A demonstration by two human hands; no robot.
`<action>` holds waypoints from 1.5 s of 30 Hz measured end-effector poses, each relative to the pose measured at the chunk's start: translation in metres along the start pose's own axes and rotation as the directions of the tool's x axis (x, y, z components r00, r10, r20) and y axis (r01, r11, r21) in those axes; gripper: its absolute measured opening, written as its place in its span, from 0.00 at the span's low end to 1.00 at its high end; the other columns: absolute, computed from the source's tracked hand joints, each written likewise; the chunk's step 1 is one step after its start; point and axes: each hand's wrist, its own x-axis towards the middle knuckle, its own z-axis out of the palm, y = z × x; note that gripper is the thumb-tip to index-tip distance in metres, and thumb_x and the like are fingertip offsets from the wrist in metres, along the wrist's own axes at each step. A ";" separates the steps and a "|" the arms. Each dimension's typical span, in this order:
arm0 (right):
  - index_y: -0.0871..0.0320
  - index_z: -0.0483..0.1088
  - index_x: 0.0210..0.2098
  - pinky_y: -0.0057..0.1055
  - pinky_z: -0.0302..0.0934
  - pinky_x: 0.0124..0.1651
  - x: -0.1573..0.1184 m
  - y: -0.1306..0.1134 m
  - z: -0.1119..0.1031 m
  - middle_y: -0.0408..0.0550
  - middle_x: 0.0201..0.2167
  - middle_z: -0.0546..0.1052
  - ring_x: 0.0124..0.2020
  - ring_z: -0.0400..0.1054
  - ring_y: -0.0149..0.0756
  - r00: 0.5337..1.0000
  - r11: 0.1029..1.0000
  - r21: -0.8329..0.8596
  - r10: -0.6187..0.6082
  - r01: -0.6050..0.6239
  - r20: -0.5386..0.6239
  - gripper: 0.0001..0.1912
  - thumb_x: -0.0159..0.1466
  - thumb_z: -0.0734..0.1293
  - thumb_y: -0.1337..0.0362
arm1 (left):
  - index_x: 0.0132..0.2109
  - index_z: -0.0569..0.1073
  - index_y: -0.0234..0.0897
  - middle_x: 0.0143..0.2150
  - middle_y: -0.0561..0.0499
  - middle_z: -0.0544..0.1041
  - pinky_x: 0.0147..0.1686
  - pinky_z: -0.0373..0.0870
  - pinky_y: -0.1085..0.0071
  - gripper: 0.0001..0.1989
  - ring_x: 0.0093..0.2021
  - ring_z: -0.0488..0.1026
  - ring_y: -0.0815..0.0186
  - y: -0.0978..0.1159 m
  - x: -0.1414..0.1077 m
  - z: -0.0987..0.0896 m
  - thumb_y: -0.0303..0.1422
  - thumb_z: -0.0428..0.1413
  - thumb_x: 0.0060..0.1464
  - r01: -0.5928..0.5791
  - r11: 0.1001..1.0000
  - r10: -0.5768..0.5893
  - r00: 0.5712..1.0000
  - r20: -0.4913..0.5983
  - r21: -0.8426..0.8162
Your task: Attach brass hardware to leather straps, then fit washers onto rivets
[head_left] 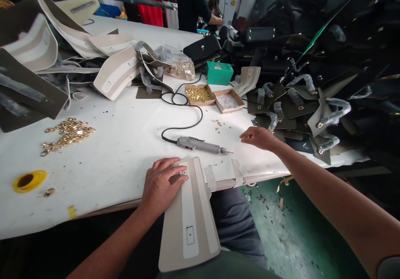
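Observation:
A beige bag panel (206,233) with pale backing strips hangs over the table's front edge toward my lap. Its lower end shows a small rectangle drawn around a dot. My left hand (162,183) grips the panel's upper end, thumb and fingers by a small metal piece. Over the table to the right, my right hand (258,138) has its fingers pinched together; whatever they hold, if anything, is too small to make out. Between the hands lies a grey electric screwdriver (200,144), bit pointing right. Several small gold fittings (219,124) are scattered just beyond it.
Open boxes hold gold fittings (198,94) and small clear pieces (228,101), near a green box (219,73). Stacked panels (118,72), gold clasps (68,135) and yellow tape (29,181) are left. Dark panels with wrapped handles (293,104) crowd the right. Another person (193,3) stands behind.

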 end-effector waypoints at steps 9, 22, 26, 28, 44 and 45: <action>0.52 0.80 0.33 0.31 0.61 0.40 -0.019 -0.003 0.007 0.44 0.36 0.80 0.36 0.71 0.36 0.999 0.997 -0.067 -0.028 0.025 -0.034 0.06 0.59 0.70 0.60 | 0.45 0.83 0.50 0.58 0.53 0.77 0.55 0.68 0.53 0.09 0.59 0.70 0.52 0.000 0.000 0.000 0.38 0.61 0.57 -0.005 1.000 0.005 1.000 -0.010 0.000; 0.58 0.79 0.35 0.27 0.56 0.29 0.058 -0.028 0.020 0.45 0.28 0.78 0.28 0.67 0.31 0.970 0.970 0.108 0.227 -0.217 -0.089 0.14 0.61 0.67 0.55 | 0.46 0.82 0.52 0.59 0.54 0.76 0.55 0.66 0.51 0.10 0.60 0.68 0.52 0.000 0.000 -0.002 0.39 0.60 0.58 0.036 0.999 -0.036 0.999 0.039 0.001; 0.58 0.79 0.33 0.27 0.55 0.29 0.064 -0.031 0.023 0.44 0.27 0.77 0.28 0.68 0.33 0.963 0.967 0.070 0.249 -0.243 -0.104 0.11 0.58 0.69 0.57 | 0.46 0.82 0.53 0.59 0.55 0.76 0.55 0.66 0.51 0.10 0.60 0.68 0.52 0.001 0.000 -0.003 0.39 0.60 0.58 0.045 0.999 -0.045 0.998 0.045 -0.003; 0.58 0.79 0.32 0.28 0.55 0.29 0.065 -0.033 0.024 0.44 0.25 0.77 0.27 0.68 0.33 0.957 0.964 0.052 0.266 -0.262 -0.111 0.11 0.57 0.70 0.57 | 0.46 0.82 0.53 0.59 0.54 0.76 0.56 0.66 0.51 0.10 0.60 0.68 0.52 0.003 0.001 -0.003 0.39 0.60 0.58 0.045 0.999 -0.044 0.998 0.042 -0.005; 0.53 0.80 0.44 0.30 0.63 0.41 0.026 -0.028 0.007 0.47 0.44 0.81 0.39 0.72 0.37 0.987 0.998 -0.024 0.056 -0.061 -0.152 0.15 0.62 0.69 0.53 | 0.46 0.82 0.50 0.59 0.53 0.77 0.56 0.67 0.52 0.10 0.59 0.69 0.52 0.002 0.000 -0.002 0.39 0.59 0.58 0.009 1.000 -0.009 1.000 0.011 0.009; 0.52 0.80 0.42 0.30 0.63 0.41 0.018 -0.023 0.004 0.46 0.42 0.81 0.37 0.73 0.36 0.994 1.000 -0.007 0.023 -0.024 -0.108 0.14 0.62 0.69 0.53 | 0.46 0.82 0.51 0.59 0.53 0.76 0.56 0.67 0.52 0.10 0.60 0.68 0.52 0.002 0.000 -0.002 0.39 0.59 0.58 0.008 1.000 -0.008 1.000 0.010 0.007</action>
